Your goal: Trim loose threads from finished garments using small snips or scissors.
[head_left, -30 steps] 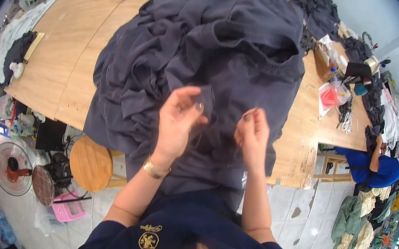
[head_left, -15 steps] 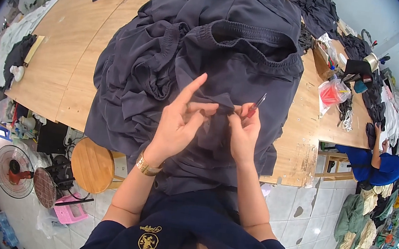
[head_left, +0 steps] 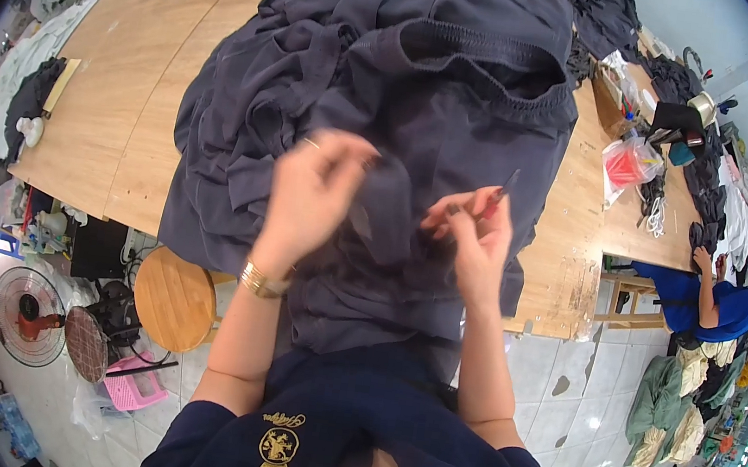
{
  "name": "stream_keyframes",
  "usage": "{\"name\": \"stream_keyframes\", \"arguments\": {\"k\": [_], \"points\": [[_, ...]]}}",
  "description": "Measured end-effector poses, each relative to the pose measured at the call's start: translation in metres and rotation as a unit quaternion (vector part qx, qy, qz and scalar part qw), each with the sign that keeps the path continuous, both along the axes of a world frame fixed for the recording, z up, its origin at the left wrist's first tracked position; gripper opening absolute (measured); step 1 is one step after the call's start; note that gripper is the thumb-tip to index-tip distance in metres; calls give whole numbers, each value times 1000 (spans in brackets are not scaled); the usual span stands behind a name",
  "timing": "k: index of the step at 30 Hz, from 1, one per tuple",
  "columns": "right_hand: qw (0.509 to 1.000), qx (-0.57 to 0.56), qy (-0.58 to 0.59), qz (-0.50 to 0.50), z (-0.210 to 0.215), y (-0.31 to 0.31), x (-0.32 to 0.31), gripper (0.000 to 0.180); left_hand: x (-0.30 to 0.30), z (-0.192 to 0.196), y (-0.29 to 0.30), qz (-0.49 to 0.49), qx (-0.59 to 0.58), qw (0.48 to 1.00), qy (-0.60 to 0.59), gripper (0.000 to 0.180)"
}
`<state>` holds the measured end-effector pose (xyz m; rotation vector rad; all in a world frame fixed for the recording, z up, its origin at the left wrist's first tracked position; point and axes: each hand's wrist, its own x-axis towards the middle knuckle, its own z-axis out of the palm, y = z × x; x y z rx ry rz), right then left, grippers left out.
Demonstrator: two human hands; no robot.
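Observation:
A large heap of dark grey-blue garments [head_left: 251,97] covers the middle of the table, spilling toward me. On top lies a garment with an elastic waistband [head_left: 539,104], its opening facing away from me. My left hand [head_left: 313,193] is over the cloth, its fingers bent and smeared by motion, so I cannot make out whether they hold anything. To its right, my right hand [head_left: 478,242] is closed around a small red-handled tool [head_left: 491,208] with a thin pointed tip. Folds of the garment lie just below and between both hands.
A wooden table [head_left: 138,102] spreads left and right of the heap. At right lie a clear bag with red contents [head_left: 630,164] and a white cord [head_left: 654,219]. A person in blue [head_left: 711,298] works there. A round stool [head_left: 174,300] and a fan [head_left: 28,315] stand at left.
My left hand has moved left, away from the right hand, and its pointing finger has curled. The right hand has shifted slightly right, still holding the tool. The far person's hands have left view.

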<state>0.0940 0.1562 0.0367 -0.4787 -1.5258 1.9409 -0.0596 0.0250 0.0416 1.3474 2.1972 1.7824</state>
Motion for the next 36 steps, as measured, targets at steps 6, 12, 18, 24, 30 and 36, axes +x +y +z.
{"name": "stream_keyframes", "arguments": {"k": [6,12,18,24,30,36], "points": [[951,168,-60,-254,-35,34,48,23,-39,13,-52,306,182,929,-102,19],[922,178,-162,-304,-69,38,82,27,26,-9,-45,169,143,975,-29,9],[924,165,-213,-270,-87,38,71,29,94,-56,-13,-54,-218,969,104,27],[945,93,-65,-308,-33,41,54,30,78,-38,8,-169,-85,954,-234,19],[918,375,34,-123,-16,14,46,47,61,3,36,-199,-10,868,-456,26],[976,123,-8,-179,-28,12,30,24,76,5,45,-206,63,834,-508,30]]}}
